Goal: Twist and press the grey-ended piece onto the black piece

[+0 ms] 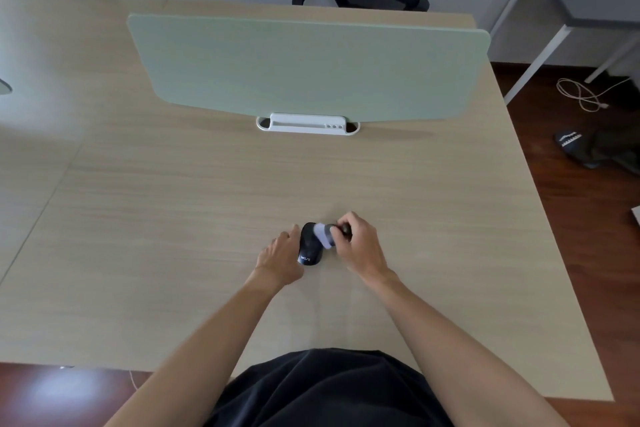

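head: one mouse (309, 248), two hands

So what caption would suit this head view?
Left hand steadies a black mouse while right hand wipes it with a grey cloth.

Small white lettering noted on near end of black mouse (309, 246), too blurred to read; nothing else legible
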